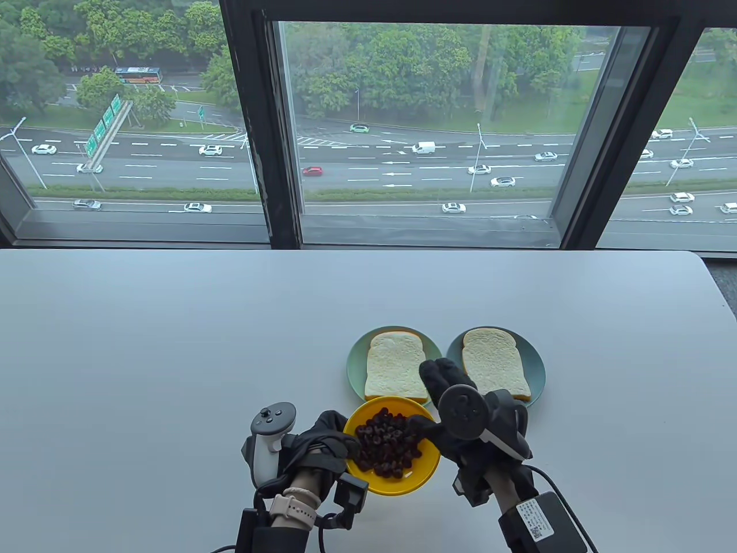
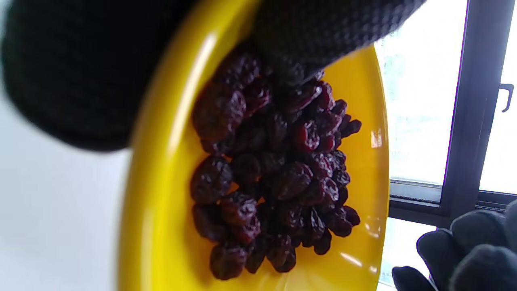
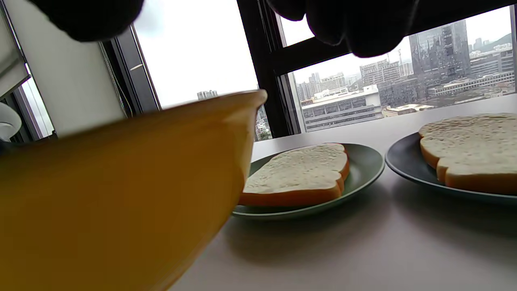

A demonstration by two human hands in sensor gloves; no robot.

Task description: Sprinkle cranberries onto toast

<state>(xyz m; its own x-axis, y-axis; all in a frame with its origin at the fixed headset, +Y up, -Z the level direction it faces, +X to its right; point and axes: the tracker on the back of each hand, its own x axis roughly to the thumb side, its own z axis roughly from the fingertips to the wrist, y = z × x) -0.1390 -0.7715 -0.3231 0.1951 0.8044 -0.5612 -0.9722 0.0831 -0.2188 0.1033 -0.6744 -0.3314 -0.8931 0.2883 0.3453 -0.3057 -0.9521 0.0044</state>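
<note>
The left hand is gripping the yellow bowl's rim low in the frame; the right hand is reaching its thumb into the cranberries — dark, wrinkled, glossy — its grip unclear. Above, two pale toast slices are lying on teal plates.

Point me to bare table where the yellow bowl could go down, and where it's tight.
Free: the wide table stretch left of the yellow bowl and left plate, the strip between both plates and the window, and the area right of the right plate. Crowded: the bowl overlaps the left plate's near edge, with left hand and right hand flanking it.
</note>
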